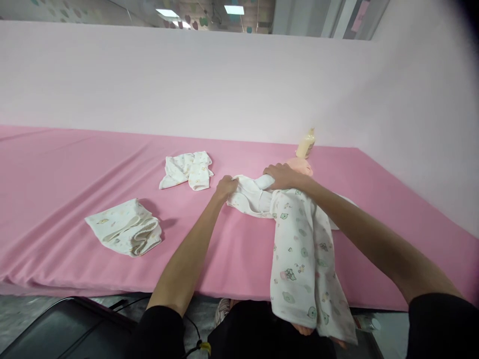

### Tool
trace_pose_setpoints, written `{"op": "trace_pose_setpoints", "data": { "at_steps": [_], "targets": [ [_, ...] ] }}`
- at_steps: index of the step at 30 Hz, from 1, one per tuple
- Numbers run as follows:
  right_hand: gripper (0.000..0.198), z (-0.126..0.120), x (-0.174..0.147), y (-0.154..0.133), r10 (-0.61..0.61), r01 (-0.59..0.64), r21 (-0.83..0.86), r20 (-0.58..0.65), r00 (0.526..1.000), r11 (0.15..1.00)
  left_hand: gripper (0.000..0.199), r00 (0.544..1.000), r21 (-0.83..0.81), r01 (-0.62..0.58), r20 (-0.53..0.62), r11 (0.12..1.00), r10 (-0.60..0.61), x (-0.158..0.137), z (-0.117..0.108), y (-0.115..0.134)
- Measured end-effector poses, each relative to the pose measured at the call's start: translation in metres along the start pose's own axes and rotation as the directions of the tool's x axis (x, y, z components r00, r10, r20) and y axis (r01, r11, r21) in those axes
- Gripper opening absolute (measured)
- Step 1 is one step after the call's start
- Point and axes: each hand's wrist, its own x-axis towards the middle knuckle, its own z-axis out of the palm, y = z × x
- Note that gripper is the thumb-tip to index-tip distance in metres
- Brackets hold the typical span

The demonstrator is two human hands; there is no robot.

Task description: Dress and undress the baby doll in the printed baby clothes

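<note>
A baby doll (299, 166) lies across the pink-covered table, its head partly hidden behind my right arm. Printed white trousers (294, 259) cover its legs, which hang over the front edge with the feet poking out. My left hand (226, 187) is closed on the outer end of a white baby top (245, 196), stretching it out leftward. Close to the doll's head, my right hand (281, 175) is wrapped round a white sleeve (265, 181), its thumb side toward the top. Whether the doll's arm is inside that sleeve is hidden.
A folded printed cloth (125, 227) and a crumpled white garment (189, 169) lie on the left of the pink table (63, 174). Behind the doll stands a pale yellow bottle (306, 143), near the white wall (187, 80). A black chair (71, 329) is below left.
</note>
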Motion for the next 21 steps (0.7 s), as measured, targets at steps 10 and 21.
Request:
{"op": "trace_pose_setpoints", "data": {
  "at_steps": [10,21],
  "targets": [
    [0.035,0.03,0.037,-0.036,-0.142,0.135,-0.223,-0.015,0.99,0.965,0.022,0.996,0.031,-0.069,-0.045,0.997,0.071,-0.005,0.0,0.005],
    [0.038,0.027,0.036,-0.041,-0.128,0.105,-0.244,-0.08,0.989,0.964,0.028,0.996,0.286,-0.068,-0.041,0.956,0.083,-0.002,0.001,-0.001]
  ]
}}
